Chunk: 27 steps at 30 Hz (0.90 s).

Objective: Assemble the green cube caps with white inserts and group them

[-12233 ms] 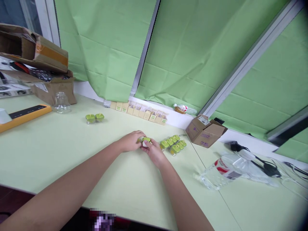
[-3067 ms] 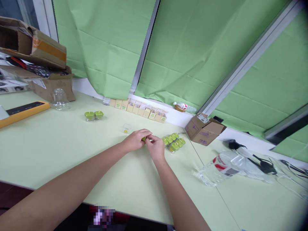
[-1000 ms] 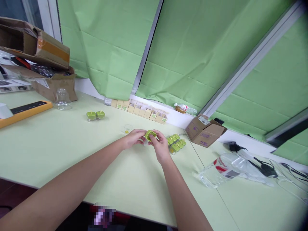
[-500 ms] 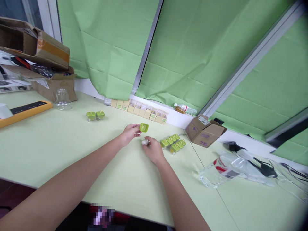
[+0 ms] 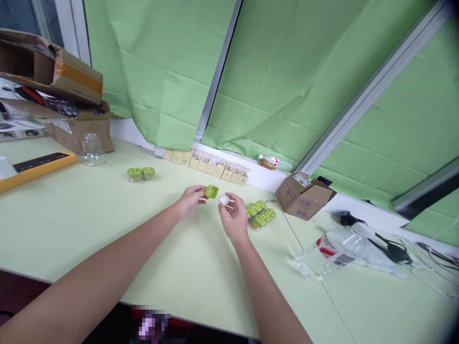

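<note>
Between the thumb and fingers of my left hand [image 5: 192,199] is a small green square lid [image 5: 212,191], its hollow inside turned toward me. My right hand [image 5: 234,216] pinches a small whitish piece [image 5: 224,199] just right of the lid; the two are apart. What the whitish piece is, I cannot make out. Beyond my right hand stand several small clear containers with green lids [image 5: 261,220] in rows. Two more of these green-lidded containers [image 5: 141,173] sit together to the left.
A row of small cardboard boxes [image 5: 211,166] lines the back edge. To the right are a carton [image 5: 303,195], a large clear bottle [image 5: 324,255] and cables [image 5: 396,251]. At left are a glass jar [image 5: 92,150], an orange-black power strip [image 5: 39,169] and stacked cardboard boxes [image 5: 77,79].
My right hand has risen and turned, bringing the whitish piece up level with the lid and showing more of it. The lid has shifted slightly left and tilted.
</note>
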{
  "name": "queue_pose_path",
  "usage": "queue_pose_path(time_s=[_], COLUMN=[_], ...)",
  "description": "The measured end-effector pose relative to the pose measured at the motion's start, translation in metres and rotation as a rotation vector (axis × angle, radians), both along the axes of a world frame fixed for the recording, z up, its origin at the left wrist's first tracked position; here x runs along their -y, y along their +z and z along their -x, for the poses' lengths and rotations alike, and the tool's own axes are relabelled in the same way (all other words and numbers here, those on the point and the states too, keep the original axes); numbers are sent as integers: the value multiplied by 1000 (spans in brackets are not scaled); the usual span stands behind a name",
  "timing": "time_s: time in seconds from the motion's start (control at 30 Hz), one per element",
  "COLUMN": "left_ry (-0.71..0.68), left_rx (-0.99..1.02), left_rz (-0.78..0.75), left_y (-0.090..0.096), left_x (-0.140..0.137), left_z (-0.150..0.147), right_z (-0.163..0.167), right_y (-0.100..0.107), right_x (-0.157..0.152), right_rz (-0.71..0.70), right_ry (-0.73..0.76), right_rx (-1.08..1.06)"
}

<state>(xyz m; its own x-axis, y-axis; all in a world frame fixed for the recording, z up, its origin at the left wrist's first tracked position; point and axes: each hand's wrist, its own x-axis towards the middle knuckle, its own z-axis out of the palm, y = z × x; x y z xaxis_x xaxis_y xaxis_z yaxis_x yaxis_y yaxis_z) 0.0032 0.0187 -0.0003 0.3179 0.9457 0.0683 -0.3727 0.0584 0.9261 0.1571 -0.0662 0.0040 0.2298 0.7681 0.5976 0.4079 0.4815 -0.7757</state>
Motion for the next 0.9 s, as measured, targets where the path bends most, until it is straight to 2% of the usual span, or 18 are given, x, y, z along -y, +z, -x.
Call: queue_pose_path(time_s=[0.13, 0.3, 0.9], left_ry=[-105, -162, -94], left_rx=[29, 108, 165], left_rz=[-46, -30, 27], left_y=[1, -1, 2], left_x=[4, 6, 10], left_z=[-2, -7, -11], right_z=[5, 6, 6], right_y=[7, 7, 6], right_x=[6, 8, 7], right_rz=[-94, -129, -154], right_ry=[1, 5, 12], right_rx=[25, 122, 244])
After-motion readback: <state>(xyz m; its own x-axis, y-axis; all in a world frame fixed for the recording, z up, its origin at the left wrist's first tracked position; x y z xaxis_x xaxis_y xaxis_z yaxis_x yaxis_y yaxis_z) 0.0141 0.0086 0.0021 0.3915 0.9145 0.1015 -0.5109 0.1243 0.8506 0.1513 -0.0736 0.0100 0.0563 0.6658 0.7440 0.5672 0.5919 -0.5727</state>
